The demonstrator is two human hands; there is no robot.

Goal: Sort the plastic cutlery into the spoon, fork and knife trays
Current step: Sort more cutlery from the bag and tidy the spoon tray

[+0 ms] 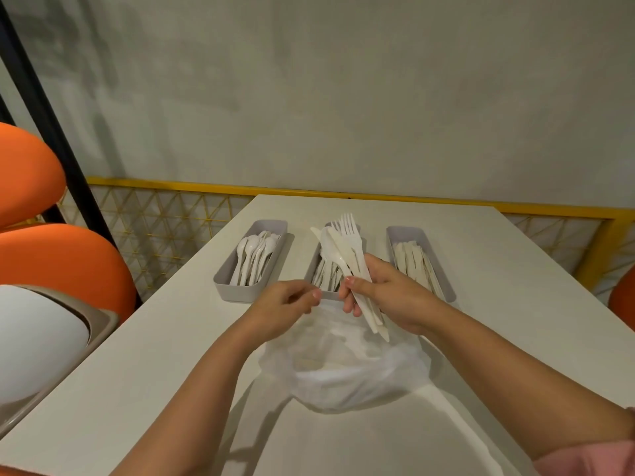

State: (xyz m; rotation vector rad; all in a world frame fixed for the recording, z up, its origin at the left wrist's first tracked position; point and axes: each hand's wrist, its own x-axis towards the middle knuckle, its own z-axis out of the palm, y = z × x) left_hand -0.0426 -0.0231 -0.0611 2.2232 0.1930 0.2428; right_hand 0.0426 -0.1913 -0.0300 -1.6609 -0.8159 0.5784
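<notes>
item: cutlery bundle (345, 252), forks+knives+spoon, gripped in my r hand (388, 297), long axis running far-left, tips over mid fork tray (312, 266). l hand (285, 304) just left of it, loosely curled, empty, nearer for next pick.

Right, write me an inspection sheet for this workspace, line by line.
Surface: white table, three trays in a row at its far side.
Job's things: spoon tray on the left, fork tray in the middle, knife tray on the right, all partly filled. Mixed cutlery bundle held above the fork tray. Plastic bag lies open on the table's near side.
Clutter: nothing seen.
Grips: right hand grips the cutlery bundle. Left hand is curled by the bag's edge; unclear if it holds anything.
Cables: nothing seen.
Surroundings: grey wall, yellow railing, orange chairs on the left.
</notes>
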